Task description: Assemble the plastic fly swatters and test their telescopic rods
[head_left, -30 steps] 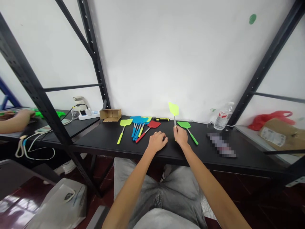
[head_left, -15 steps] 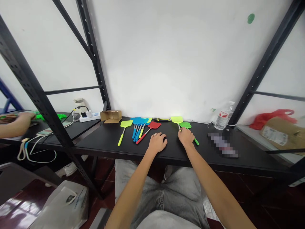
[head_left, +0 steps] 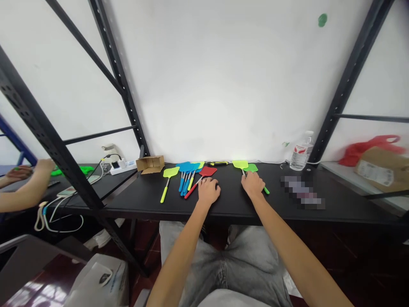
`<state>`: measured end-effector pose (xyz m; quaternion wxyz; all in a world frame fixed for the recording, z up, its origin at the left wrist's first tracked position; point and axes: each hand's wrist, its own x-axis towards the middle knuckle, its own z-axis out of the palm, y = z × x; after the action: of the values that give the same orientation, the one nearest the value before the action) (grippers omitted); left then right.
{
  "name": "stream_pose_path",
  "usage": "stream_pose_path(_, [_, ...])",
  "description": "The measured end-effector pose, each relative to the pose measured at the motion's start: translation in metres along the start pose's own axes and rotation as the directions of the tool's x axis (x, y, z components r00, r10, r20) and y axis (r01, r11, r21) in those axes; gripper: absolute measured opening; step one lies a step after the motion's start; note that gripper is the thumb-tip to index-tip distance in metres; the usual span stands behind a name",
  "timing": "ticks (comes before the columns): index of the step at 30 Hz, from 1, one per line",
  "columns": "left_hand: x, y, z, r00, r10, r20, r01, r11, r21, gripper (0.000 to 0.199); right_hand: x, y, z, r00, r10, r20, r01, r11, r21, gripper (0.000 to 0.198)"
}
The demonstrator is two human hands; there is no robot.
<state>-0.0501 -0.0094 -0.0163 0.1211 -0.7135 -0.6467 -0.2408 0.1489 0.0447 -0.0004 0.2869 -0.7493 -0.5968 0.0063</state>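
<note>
Head view, just R of frame centre: right hand (head_left: pixel 252 184) grips yellow-green fly swatter (head_left: pixel 240 164) toward its handle end; left hand (head_left: pixel 208 191) rests loosely curled, empty, on desk (head_left: pixel 230 196). Prob. light, w/ bendy head, stiffer shaft; best held by handle.

Between the left fingers (head_left: pixel 207 182) and the right fingers (head_left: pixel 248 179) I see the counter (head_left: pixel 230 200), smooth and mostly matt black. Beyond the right fingers, the yellow-green swatter (head_left: pixel 240 164) has a smooth, plastic-looking head and a metal-looking shaft. Left of the left fingers I make out plastic-looking blue swatters (head_left: pixel 183 167), then matt brown cardboard, an open box (head_left: pixel 151 164). Well right of both, a clear, glossy plastic bottle (head_left: pixel 300 155).
</note>
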Motion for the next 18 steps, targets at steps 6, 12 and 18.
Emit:
stream_pose_path(6, [0.011,-0.023,-0.002,0.968,-0.237,-0.08,0.248,0.953,0.175,0.033,-0.007,-0.007,0.002,0.963,-0.2,-0.183,0.21,0.977,0.034,0.03])
stream_pose_path(12, [0.011,-0.023,-0.005,0.99,-0.139,0.016,0.134,0.976,0.17,0.038,-0.015,-0.014,0.008,0.901,-0.405,-0.154,0.42,0.904,0.079,0.025])
stream_pose_path(18, [0.01,-0.02,-0.006,1.0,-0.006,-0.005,0.006,0.991,0.132,0.046,-0.016,-0.015,0.014,0.847,-0.532,-0.024,0.522,0.821,0.23,0.025])
